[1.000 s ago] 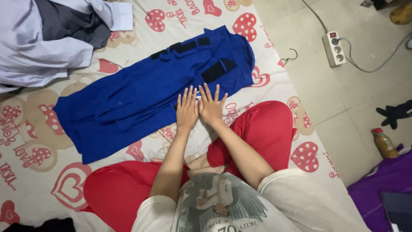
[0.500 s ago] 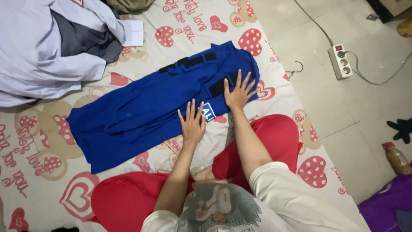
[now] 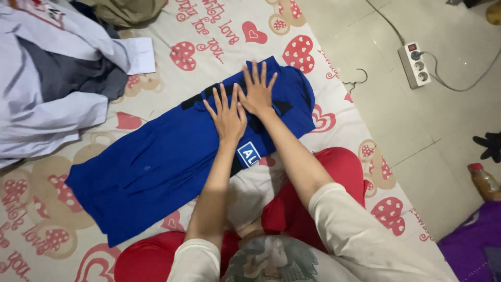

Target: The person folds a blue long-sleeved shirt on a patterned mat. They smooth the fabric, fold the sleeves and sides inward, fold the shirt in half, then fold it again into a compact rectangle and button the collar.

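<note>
A: Logging from the left edge. What is lying there?

B: A heap of pale grey and dark grey clothes (image 3: 47,89) is lying on the heart-printed sheet (image 3: 219,36), well apart from the hands.

A: And the garment being handled?

B: The blue garment (image 3: 156,162) is lying flat on the sheet, running diagonally from lower left to upper right, just in front of the person's red-trousered knees (image 3: 334,167). A small white-and-blue patch (image 3: 249,154) is showing near its lower edge.

A: Left hand?

B: The left hand (image 3: 228,116) is resting palm down on the garment's middle, fingers spread and flat, pinching nothing.

A: Right hand?

B: The right hand (image 3: 257,93) is lying just beside it, slightly further up, palm down over a black strip (image 3: 201,96) of the garment, fingers spread wide as well. The two hands are touching or nearly touching at the thumbs; cannot tell which.

A: Further right?

B: A wire hanger hook (image 3: 355,82) is lying at the sheet's edge, then a white power strip (image 3: 415,65) on the tiled floor (image 3: 417,136), and a bottle (image 3: 485,181) by the right edge.
</note>
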